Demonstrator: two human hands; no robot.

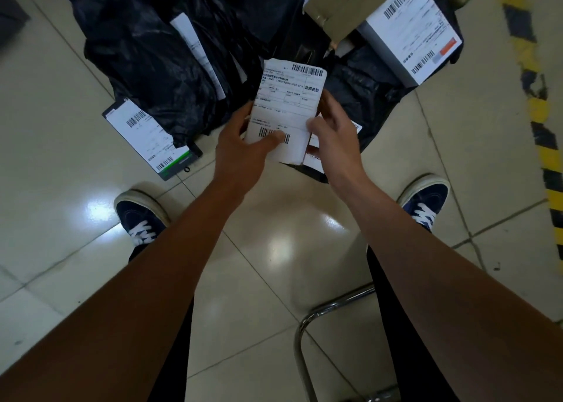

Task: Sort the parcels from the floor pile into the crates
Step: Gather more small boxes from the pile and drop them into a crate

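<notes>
Holding a small white parcel [288,112] above the floor pile [158,66], I pinch its lower edges: my left hand [240,145] with thumb across the label, my right hand [333,133] curled round the other side. It looks light, flat and fairly stiff, so gripping by the edges should do. No crates are in view.

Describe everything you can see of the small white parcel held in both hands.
The parcel is small, flat and white, its upper face almost wholly covered by a printed label with a barcode at the top, another near the bottom, and ruled boxes of text between. Its corners look rounded and a little worn. It is held above the floor pile, tilted toward the camera. The left hand holds its lower left edge, thumb across the lower barcode; the right hand holds its right edge.
</notes>
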